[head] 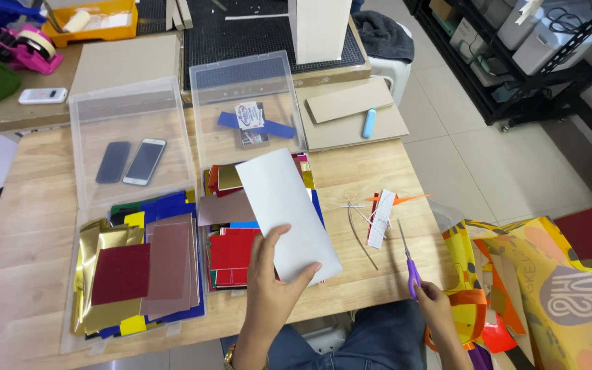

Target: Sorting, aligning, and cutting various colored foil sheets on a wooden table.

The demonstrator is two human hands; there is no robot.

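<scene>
While purple scissors are gripped by the right hand, a white card is pinched by left hand fingers over the desk.

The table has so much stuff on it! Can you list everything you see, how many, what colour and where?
white sheet: one, white, held up over the middle box
scissors: one, purple handles, right table edge
paper scraps: small heap, white and orange, right of the boxes
clear boxes: two, full of shiny coloured sheets, front of table
clear lids: two, open behind the boxes
phones: two, dark and silver, in left lid
tape dispenser: one, pink, far left
yellow tray: one, top left
colourful bag: one, yellow and orange, floor right
left hand: holds the white sheet
right hand: grips the scissors
</scene>
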